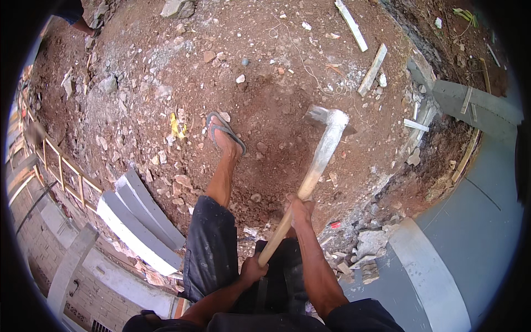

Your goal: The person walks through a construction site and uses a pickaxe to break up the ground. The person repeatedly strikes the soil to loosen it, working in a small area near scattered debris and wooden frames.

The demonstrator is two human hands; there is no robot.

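Observation:
My left hand [253,267] is wrapped round the lower part of a long wooden handle [278,234], low between my legs. My right hand [300,209] grips it higher up. The handle runs up and right to a hoe [335,119], whose dark metal blade and upper shaft are coated whitish. The blade rests on or just above reddish-brown, stony soil [276,94]; which, I cannot tell. My left foot [224,141] in a grey flip-flop stands left of the hoe, with a crumpled yellow scrap [178,126] beside it.
Grey-white slabs [138,221] lie at lower left, near a timber frame [80,188] and paving [38,254]. At right are concrete beams [470,102], a drop and a smooth grey surface [464,232]. Wood strips [371,69] and rubble [370,249] lie about. Another person's leg [80,23] shows at top left.

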